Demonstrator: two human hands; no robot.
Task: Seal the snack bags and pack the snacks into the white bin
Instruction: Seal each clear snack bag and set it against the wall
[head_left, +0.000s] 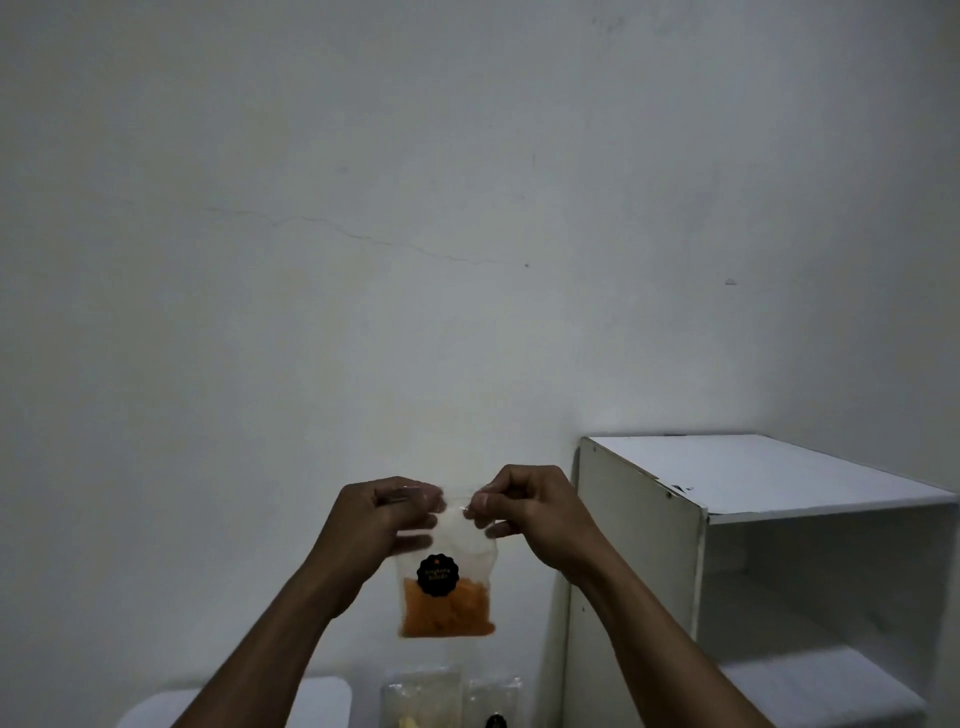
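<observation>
while the snack bag (447, 592), part-filled with orange snacks, is held up before the wall (363, 208), its top edge is pinched between thumb and curled fingers of the left hand (384, 525) and of the right hand (535, 514), apparently to press the seal shut; full closure cannot be confirmed. a second bag (422, 696) and a third bag (493, 699) lie below, near the white bin (330, 701), only partly in view. sealing and packing are judged largely outstanding.

A clear snack bag (448, 608) of orange snacks hangs upright before a plain wall (467, 208), its top edge pinched by the left hand (382, 522) and the right hand (537, 514). Below are two more clear bags (422, 693), a white bin (327, 699) to their left and a white shelf unit (727, 480) on the right.
</observation>
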